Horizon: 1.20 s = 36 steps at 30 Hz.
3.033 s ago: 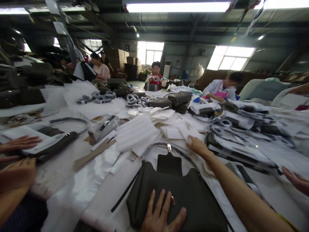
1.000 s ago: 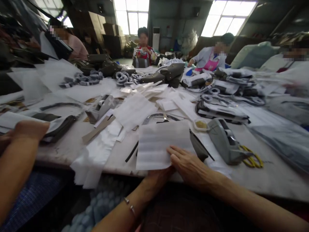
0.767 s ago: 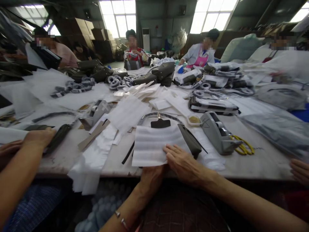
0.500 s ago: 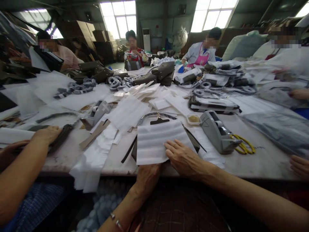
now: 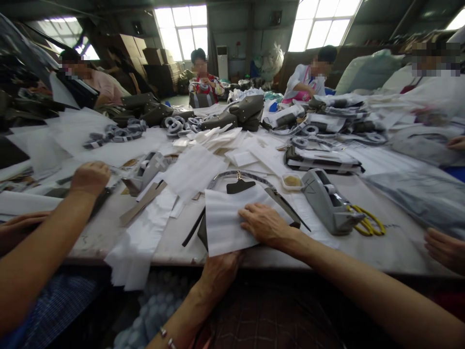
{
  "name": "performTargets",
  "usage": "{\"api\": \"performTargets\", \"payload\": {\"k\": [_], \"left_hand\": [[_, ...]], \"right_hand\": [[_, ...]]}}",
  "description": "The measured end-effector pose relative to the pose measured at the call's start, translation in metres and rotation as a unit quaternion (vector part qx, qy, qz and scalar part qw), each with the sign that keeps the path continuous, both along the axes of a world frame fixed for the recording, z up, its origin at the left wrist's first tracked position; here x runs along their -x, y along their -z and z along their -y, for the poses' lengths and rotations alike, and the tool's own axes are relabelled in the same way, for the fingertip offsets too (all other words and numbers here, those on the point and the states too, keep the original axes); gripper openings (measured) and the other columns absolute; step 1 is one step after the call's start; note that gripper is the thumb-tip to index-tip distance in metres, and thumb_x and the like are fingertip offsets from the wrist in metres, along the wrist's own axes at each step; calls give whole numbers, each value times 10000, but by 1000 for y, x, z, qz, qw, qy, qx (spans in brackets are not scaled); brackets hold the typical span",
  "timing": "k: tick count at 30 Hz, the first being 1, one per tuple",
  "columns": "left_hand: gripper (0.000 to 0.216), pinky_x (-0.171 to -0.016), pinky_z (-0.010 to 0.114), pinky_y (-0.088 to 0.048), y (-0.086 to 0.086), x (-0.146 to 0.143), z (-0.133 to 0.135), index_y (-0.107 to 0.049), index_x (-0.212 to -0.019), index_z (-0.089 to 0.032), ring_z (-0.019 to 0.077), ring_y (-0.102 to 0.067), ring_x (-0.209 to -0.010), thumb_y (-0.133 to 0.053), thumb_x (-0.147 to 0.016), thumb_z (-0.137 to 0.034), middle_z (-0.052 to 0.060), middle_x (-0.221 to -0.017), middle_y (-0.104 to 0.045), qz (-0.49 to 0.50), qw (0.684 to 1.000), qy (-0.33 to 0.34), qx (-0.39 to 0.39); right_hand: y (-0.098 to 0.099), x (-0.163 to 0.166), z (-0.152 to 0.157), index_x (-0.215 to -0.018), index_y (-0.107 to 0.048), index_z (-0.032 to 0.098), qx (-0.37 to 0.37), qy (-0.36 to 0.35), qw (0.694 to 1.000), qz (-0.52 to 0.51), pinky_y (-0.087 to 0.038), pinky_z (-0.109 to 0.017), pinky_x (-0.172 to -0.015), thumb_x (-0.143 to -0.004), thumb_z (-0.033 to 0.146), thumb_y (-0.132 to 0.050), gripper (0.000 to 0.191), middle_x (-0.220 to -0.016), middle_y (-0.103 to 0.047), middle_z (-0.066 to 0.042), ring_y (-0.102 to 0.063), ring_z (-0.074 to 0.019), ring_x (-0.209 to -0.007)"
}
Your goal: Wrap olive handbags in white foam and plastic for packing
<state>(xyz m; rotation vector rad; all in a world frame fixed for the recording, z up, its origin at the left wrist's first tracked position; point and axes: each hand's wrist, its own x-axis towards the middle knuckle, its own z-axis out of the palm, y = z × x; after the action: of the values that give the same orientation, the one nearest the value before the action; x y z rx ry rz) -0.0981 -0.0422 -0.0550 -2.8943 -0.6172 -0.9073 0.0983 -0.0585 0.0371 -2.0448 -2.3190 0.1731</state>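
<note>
Centrally, one white sheet (image 5: 227,220) lay over one dark handbag (image 5: 240,187) at the table's (image 5: 385,252) near edge.
Right hand (image 5: 267,224): palm down, wrist angled inward, fingers loosely extended on the sheet, unclenched. Left hand (image 5: 221,267): reached beneath the sheet's near edge; fingers hidden, grip indeterminable. Rightward stood one plastic tub (image 5: 291,181), one grey tape dispenser (image 5: 323,206); two yellow loops (image 5: 368,222) lay beside it. The sheet covered most of the handbag.
</note>
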Motion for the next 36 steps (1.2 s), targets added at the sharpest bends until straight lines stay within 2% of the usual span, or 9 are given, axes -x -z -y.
{"api": "performTargets", "payload": {"k": [3, 7, 10, 13, 17, 22, 26, 32, 36], "left_hand": [[255, -669, 355, -588, -21, 10, 12, -614, -1186, -162, 246, -711, -815, -471, -976, -178, 97, -948, -736, 21, 999, 20, 39], [203, -760, 282, -560, -77, 7, 24, -602, -1137, -157, 169, -689, -845, -516, -954, -133, 49, -915, -724, 93, 987, 95, 90], [156, -785, 314, -555, -106, -18, 8, -630, -1020, -171, 193, -672, -866, -507, -937, -125, 50, -902, -706, 20, 993, 53, 102], [163, -823, 350, -554, -95, -47, -26, -651, -992, -160, 227, -674, -902, -517, -913, -112, 71, -934, -710, -114, 988, -41, 98], [308, -1046, 398, -463, -45, -63, -58, -606, -1203, -108, 244, -604, -1189, -483, -922, -81, 131, -1246, -657, -151, 983, -62, 85], [385, -1129, 433, -380, -14, -59, -61, -534, -1315, -99, 240, -537, -1285, -411, -949, -100, 145, -1374, -581, -113, 990, -31, 82], [410, -1125, 453, -382, -13, -61, -63, -549, -1295, -83, 259, -548, -1267, -406, -912, -59, 157, -1316, -619, -71, 990, -7, 123], [264, -1024, 320, -484, -32, -51, -70, -580, -1164, -136, 182, -622, -1127, -449, -936, -109, 103, -1193, -660, -22, 987, -42, 155], [146, -883, 277, -537, -51, -48, -69, -586, -1044, -144, 177, -663, -980, -512, -919, -135, 86, -1048, -671, -120, 979, -37, 162]], "right_hand": [[23, 0, 1, -1281, -570, 182, -38, 0, 999, 25, -388, -467, -1049, -982, 314, -495, 335, -1278, -613, -128, -548, -290, -1190], [34, 5, 6, -1411, -469, 168, -38, 41, 998, 39, -286, -593, -1120, -1007, 315, -413, 434, -1428, -524, -147, -440, -325, -1336], [33, 10, 7, -1446, -442, 146, -12, 69, 996, 47, -237, -617, -1144, -1010, 275, -371, 461, -1490, -462, -164, -374, -340, -1397], [34, 11, 8, -1439, -453, 114, 4, 95, 995, 40, -232, -612, -1152, -1003, 213, -344, 460, -1491, -455, -182, -369, -343, -1404], [34, 5, 9, -1425, -454, 96, -11, 119, 993, 12, -260, -581, -1153, -998, 239, -399, 454, -1463, -483, -188, -396, -333, -1381], [-8, 6, -7, -1140, -641, 110, 26, 63, 998, 13, -426, -451, -1030, -934, 201, -511, 260, -1265, -614, -186, -545, -319, -1208], [-26, 14, -31, -993, -649, 124, 28, 20, 999, 8, -484, -310, -793, -934, 95, -412, 245, -937, -683, -122, -638, -229, -888], [24, -13, -40, -1020, -618, 109, -20, 13, 1000, 12, -426, -336, -929, -986, 147, -398, 226, -1045, -643, -121, -563, -227, -1004], [41, -24, -36, -1016, -613, 122, -51, 28, 998, -10, -400, -343, -970, -1009, 190, -385, 238, -1051, -630, -104, -537, -215, -1005]]}}
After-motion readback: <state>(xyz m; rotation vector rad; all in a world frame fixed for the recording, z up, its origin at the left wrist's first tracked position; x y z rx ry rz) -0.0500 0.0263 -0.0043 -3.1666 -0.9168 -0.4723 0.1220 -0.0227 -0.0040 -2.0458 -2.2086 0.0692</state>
